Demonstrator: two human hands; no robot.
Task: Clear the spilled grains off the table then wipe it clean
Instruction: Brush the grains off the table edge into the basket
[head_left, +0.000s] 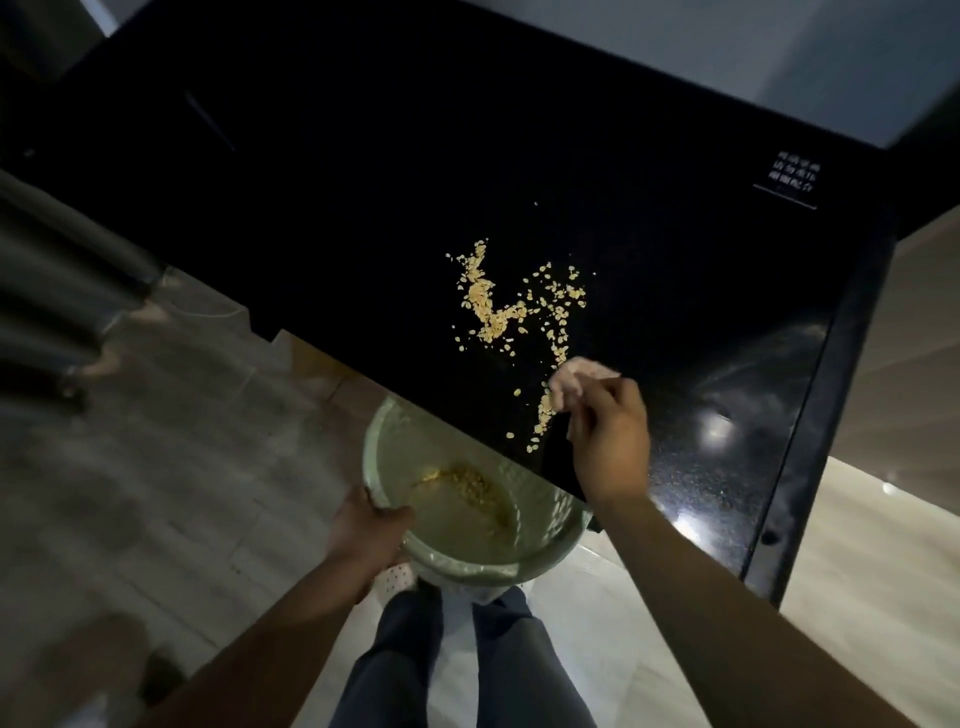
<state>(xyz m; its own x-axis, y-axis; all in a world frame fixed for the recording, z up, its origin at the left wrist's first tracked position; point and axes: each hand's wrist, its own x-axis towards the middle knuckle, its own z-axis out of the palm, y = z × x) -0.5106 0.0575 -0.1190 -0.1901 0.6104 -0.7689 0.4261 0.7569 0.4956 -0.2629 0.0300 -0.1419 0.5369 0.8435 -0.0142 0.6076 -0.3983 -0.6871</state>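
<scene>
While the left hand (366, 535) grips the rim of a green bin (563, 525) below the surface (363, 208), the right hand (610, 441) pinches a pink cloth (576, 376). Spilled grains (493, 306) lie just beside it.

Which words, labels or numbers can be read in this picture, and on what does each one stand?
Three short rows of white characters above a thin line, printed near the far right corner of the black table: too blurred to read.
No text shows on the green bin or the pink cloth.
</scene>
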